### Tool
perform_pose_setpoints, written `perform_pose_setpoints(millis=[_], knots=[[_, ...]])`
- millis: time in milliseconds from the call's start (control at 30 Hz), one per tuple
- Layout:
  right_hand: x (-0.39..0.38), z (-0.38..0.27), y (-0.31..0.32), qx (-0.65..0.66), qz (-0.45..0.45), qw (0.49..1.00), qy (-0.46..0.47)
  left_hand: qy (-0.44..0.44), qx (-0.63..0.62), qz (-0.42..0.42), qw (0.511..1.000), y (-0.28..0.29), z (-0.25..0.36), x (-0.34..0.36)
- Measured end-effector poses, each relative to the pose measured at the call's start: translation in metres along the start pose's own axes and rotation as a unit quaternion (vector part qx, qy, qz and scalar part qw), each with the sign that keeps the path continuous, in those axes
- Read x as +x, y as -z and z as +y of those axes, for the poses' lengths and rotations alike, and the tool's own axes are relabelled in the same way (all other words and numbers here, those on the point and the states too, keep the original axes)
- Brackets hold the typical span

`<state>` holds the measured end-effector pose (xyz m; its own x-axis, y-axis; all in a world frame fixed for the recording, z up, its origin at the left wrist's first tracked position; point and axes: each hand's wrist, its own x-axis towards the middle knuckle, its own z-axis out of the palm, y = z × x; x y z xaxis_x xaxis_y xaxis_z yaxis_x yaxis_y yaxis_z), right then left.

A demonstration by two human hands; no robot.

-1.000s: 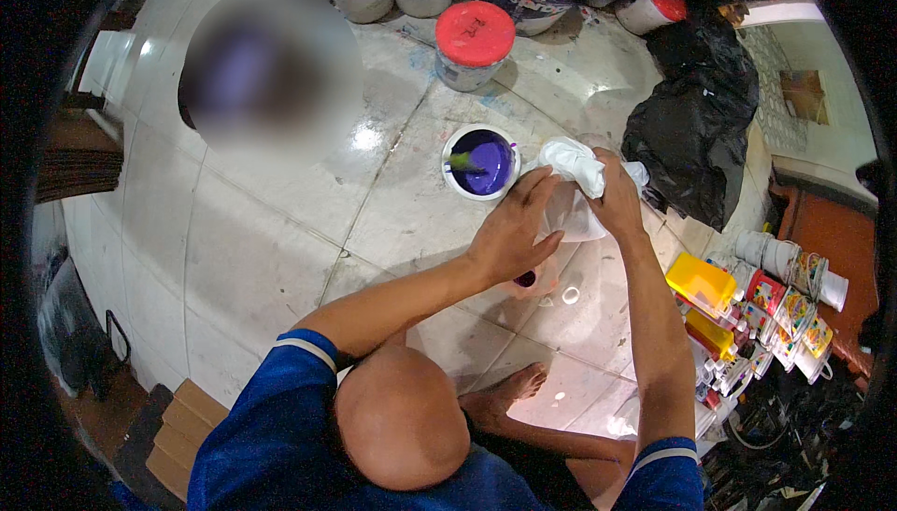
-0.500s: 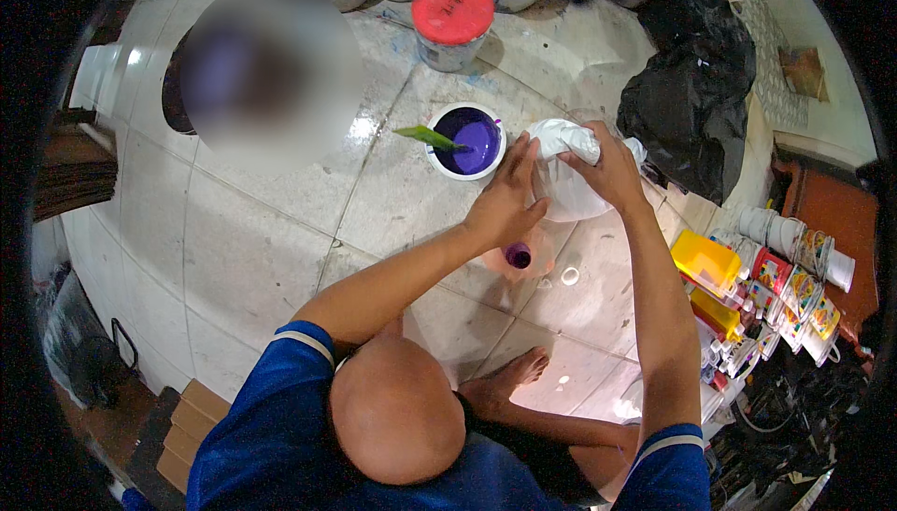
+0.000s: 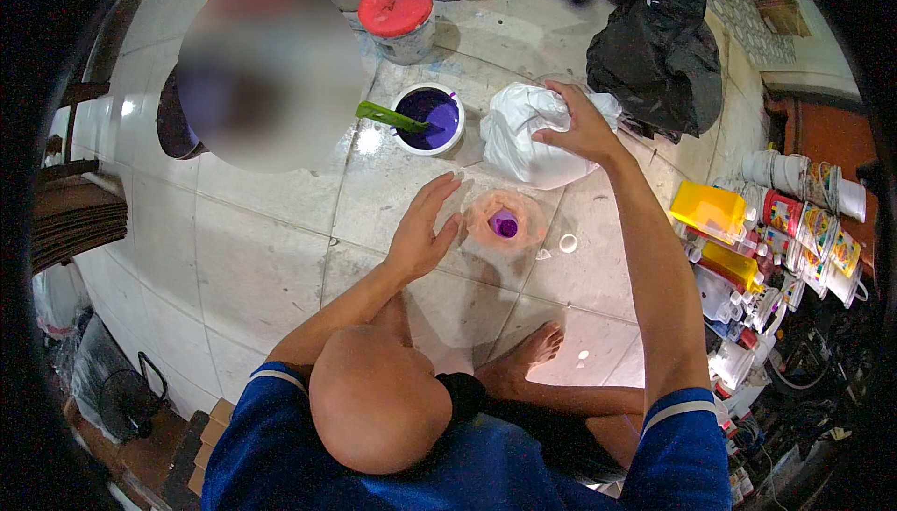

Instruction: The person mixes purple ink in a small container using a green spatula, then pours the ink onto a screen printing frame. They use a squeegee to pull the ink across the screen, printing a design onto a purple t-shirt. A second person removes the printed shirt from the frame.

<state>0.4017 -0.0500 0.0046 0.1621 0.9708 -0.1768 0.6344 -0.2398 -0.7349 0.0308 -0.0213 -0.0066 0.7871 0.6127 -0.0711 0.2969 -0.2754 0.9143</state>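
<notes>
My right hand (image 3: 577,126) grips the top of a bunched white plastic bag (image 3: 523,151) on the tiled floor. My left hand (image 3: 422,231) is open in the air, left of a translucent peach-coloured container (image 3: 486,231) with purple stuff at its centre. Just left of the bag stands a white tub (image 3: 434,119) of purple paint, a flat green stick (image 3: 383,114) leaning out over its left rim. A small white ring (image 3: 568,243) lies right of the peach container. What the bag holds is hidden.
A red-lidded bucket (image 3: 394,39) stands at the back, a black plastic bag (image 3: 649,67) to its right. Jumbled containers and yellow jugs (image 3: 705,210) line the right side. Stacked brown sheets (image 3: 79,226) are at the left. A blurred patch hides the upper left.
My left hand has come off the white bag and moved down-left. My right hand and the bag are higher in the picture, and the peach container is uncovered. The whole view has shifted somewhat.
</notes>
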Motion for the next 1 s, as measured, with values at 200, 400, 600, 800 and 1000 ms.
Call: perform_pose_setpoints(millis=[200,400,600,800,1000], knots=[[-0.009,-0.013,0.002,-0.056,-0.02,0.998,-0.013,-0.044,0.016,0.004,0.999,-0.007,0.011,0.033],[-0.017,-0.007,0.005,-0.079,-0.029,0.996,-0.001,-0.044,0.04,-0.015,0.998,-0.032,0.022,0.098],[-0.029,0.002,0.007,-0.228,-0.043,0.973,-0.014,0.015,0.111,-0.024,0.993,-0.052,0.021,0.132],[-0.025,0.008,0.009,-0.241,-0.024,0.97,0.018,0.043,0.068,-0.011,0.997,-0.068,0.014,0.149],[0.004,-0.005,0.002,-0.174,-0.018,0.983,0.051,0.066,-0.037,0.061,0.995,-0.078,0.009,0.154]])
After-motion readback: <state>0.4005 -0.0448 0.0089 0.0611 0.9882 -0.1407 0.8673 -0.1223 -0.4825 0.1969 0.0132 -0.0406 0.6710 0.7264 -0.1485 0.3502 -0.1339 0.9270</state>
